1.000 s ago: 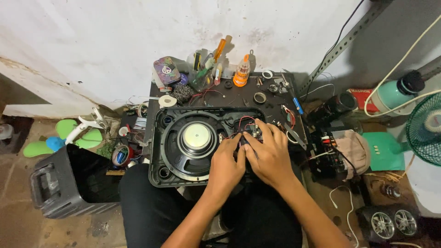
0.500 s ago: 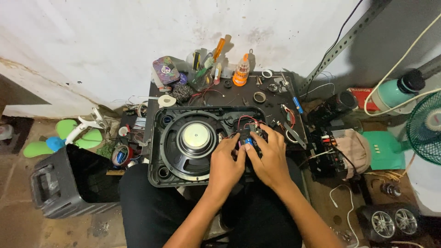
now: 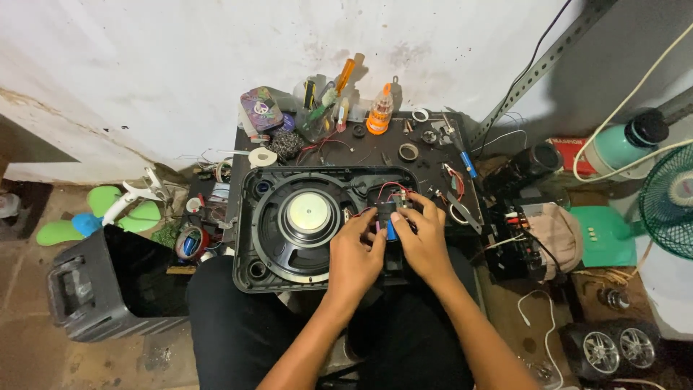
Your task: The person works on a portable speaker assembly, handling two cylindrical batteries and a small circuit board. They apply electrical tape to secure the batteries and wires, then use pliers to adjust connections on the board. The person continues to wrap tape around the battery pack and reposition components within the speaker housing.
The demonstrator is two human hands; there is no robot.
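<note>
Wall: a stained white wall (image 3: 180,65) fills the upper left and centre of the frame, with the work surface pushed against it.
Desk: a small dark desk (image 3: 433,155) sits at centre, its far edge crowded with tools so they stay within reach.
Speaker panel: a black speaker panel (image 3: 253,217) with a large round driver (image 3: 309,215) lies flat across the person's lap and the desk's near edge, back side up, likely so its wiring is exposed.
Empty casing: a grey speaker casing (image 3: 94,289) stands on the floor at lower left, set aside.
Fan: a green-caged fan (image 3: 668,202) is cut off by the right edge.
Bottle: a teal bottle (image 3: 624,144) with a black cap lies at upper right.
Left hand: the left hand (image 3: 354,256), just right of the driver, has fingers curled, pinching the small part from the left.
Right hand: the right hand (image 3: 426,238) closes on the same part from the right, steadying it.
Small part: a small blue-and-black component (image 3: 388,220) with red wires (image 3: 386,189) sits between both hands, above the panel's right portion.
Screwdriver: an orange-handled screwdriver (image 3: 345,72) stands in a cup at the desk's back.
</note>
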